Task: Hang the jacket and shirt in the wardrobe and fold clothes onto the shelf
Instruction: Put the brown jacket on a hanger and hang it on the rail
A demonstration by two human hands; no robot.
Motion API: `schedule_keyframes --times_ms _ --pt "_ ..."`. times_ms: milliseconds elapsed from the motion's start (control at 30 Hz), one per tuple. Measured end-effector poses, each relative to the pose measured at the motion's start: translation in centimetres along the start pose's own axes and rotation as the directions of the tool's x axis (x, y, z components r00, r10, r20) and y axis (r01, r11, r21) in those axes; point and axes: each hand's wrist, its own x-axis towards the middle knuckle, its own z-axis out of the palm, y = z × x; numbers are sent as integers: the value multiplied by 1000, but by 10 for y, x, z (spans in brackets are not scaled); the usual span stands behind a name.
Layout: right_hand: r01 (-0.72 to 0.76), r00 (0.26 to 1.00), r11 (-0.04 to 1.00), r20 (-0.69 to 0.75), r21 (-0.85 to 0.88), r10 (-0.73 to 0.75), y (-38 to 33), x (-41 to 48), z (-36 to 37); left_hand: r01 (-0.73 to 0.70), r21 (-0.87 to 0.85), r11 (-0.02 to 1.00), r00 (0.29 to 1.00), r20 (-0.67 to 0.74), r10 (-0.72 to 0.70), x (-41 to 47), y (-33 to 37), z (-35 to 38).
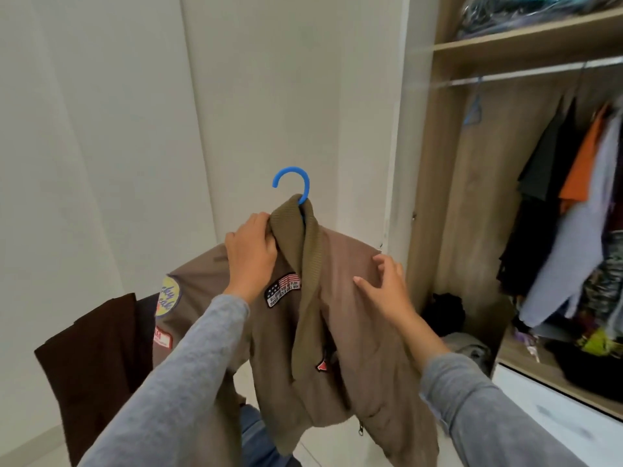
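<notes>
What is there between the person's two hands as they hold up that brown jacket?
In the head view, the ribbed olive collar of the jacket hangs between them; the left hand grips it, the right hand rests spread on the cloth.

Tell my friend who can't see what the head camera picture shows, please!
A person's left hand grips the collar of a brown jacket on a blue hanger, while the right hand touches its shoulder with spread fingers. An open wardrobe with hanging clothes stands to the right.
</notes>
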Motion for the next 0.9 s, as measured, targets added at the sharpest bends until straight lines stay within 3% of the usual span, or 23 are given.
schedule_keyframes --times_ms 133,267,467,567,700,800,900 --pt "106 987 990 -114 -91 -116 1 -26 4 52 -58 997 998 -36 -54 1 16 7" --pt "110 990 964 -59 -241 -128 7 -34 13 108 -122 987 993 -36 -113 -9 27 17" --pt "32 967 999 -252 -30 -39 19 -33 -10 67 -54 996 998 24 -66 -23 23 22" --pt "-13 938 1000 -347 -5 11 20 -29 -38 -11 -29 1000 991 134 14 -26 14 24" --pt "-116 890 987 -452 -109 55 23 -22 -72 22 -276 961 919 384 90 -29 -2 24" --pt "-139 902 982 -425 -129 72 21 -18 -82 76 -374 924 911 402 88 -31 -3 24" --pt "-147 951 985 -288 -91 115 21 -14 -79 121 -427 896 927 372 52 -28 4 24"
